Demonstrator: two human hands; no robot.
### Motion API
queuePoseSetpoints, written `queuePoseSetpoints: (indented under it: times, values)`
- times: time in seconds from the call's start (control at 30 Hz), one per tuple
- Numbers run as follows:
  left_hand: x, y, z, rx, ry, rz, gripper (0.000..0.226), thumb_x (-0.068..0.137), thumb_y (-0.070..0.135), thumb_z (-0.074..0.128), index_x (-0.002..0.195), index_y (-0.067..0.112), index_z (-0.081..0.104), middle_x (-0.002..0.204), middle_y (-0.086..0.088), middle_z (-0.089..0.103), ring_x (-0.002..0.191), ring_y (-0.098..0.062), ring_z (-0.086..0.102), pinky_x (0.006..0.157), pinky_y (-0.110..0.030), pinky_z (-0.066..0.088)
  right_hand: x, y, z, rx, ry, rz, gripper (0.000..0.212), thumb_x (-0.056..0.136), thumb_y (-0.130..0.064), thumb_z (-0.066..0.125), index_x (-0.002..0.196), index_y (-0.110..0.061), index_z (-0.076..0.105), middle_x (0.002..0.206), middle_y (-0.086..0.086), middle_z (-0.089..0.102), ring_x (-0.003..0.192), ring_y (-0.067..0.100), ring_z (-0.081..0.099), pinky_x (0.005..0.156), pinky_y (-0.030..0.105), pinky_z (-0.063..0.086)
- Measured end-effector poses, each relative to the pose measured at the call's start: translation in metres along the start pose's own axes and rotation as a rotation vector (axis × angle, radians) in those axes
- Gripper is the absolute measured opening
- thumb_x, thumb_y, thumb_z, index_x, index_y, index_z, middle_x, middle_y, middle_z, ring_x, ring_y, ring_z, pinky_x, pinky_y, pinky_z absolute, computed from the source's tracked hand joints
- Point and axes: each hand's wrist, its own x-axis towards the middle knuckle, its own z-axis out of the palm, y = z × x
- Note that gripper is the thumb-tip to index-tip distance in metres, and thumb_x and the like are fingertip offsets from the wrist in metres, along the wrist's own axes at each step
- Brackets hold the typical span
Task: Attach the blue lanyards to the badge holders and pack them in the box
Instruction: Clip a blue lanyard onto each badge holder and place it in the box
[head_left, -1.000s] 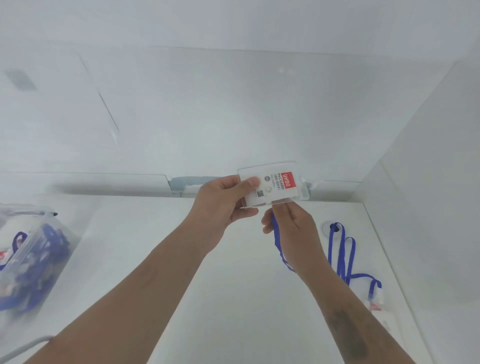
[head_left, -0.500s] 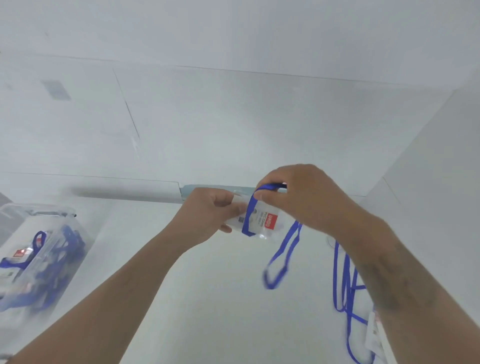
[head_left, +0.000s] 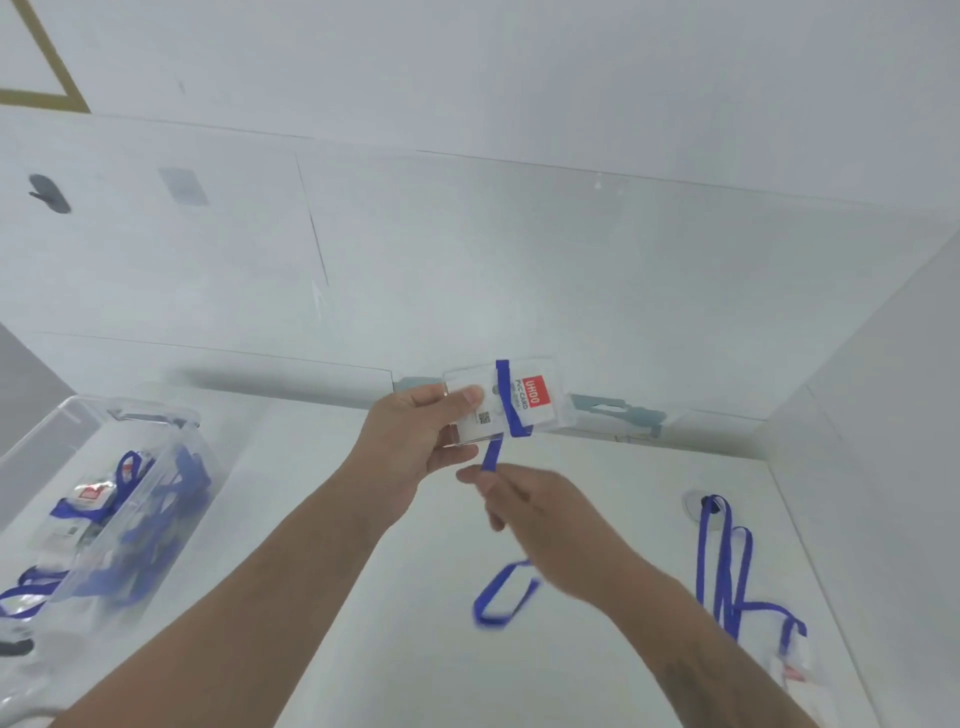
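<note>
Up above the white table (head_left: 363, 649), L hand (head_left: 410, 447) grips a clear badge holder (head_left: 506, 400) by its left end, thumb across the front face, other fingers curled behind. Holder is held roughly level, w/ a red-labelled card inside. A blue lanyard (head_left: 508, 400) is wrapped once round the holder's middle, just right of the thumb; its strap drops off the lower edge straight into the R hand (head_left: 540, 512), which sits just below the holder and pinches the strap between thumb & fingers. Rest of that lanyard hangs under the R hand as a blurred loop, near the tabletop; can't tell if it touches.

Far left: clear plastic box (head_left: 104, 499) w/ badge holders and blue lanyards already inside, well apart from both hands. Far right on the table: another blue lanyard (head_left: 724, 566) lying loose, its lower end at a second badge holder (head_left: 792, 662) near the table's right edge.
</note>
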Motion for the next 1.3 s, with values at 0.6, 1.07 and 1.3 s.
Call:
queuePoseSetpoints:
  times: [0.6, 1.07, 1.3]
  values:
    - [-0.024, 0.016, -0.046, 0.191, -0.374, -0.064, 0.02, 0.08, 0.024, 0.07, 0.092, 0.009, 0.077, 0.092, -0.011, 0.074, 0.074, -0.018, 0.069, 0.06, -0.023, 0.057, 0.029, -0.032, -0.058, 0.326, 0.073, -0.043, 0.004, 0.077, -0.019, 0.078, 0.075, -0.022, 0.079, 0.078, -0.002, 0.076, 0.071, 0.015, 0.065, 0.071, 0.03, 0.05]
    - [-0.01, -0.005, -0.061, 0.502, 0.107, 0.102, 0.01, 0.088, 0.015, 0.071, 0.082, 0.019, 0.077, 0.078, 0.0, 0.077, 0.072, -0.016, 0.071, 0.067, -0.029, 0.062, -0.004, -0.054, -0.003, -0.648, 0.162, -0.275, 0.014, 0.092, -0.041, 0.053, 0.094, -0.037, 0.065, 0.079, -0.015, 0.057, 0.076, 0.008, 0.051, 0.069, 0.025, 0.044]
    - [-0.022, 0.009, -0.066, 0.418, -0.327, -0.007, 0.01, 0.088, 0.02, 0.07, 0.087, 0.018, 0.08, 0.094, -0.002, 0.077, 0.082, -0.02, 0.072, 0.069, -0.029, 0.058, 0.023, -0.048, -0.045, 0.228, 0.082, -0.119, 0.01, 0.073, -0.012, 0.083, 0.071, -0.016, 0.074, 0.067, -0.003, 0.071, 0.059, 0.006, 0.063, 0.058, 0.016, 0.048]
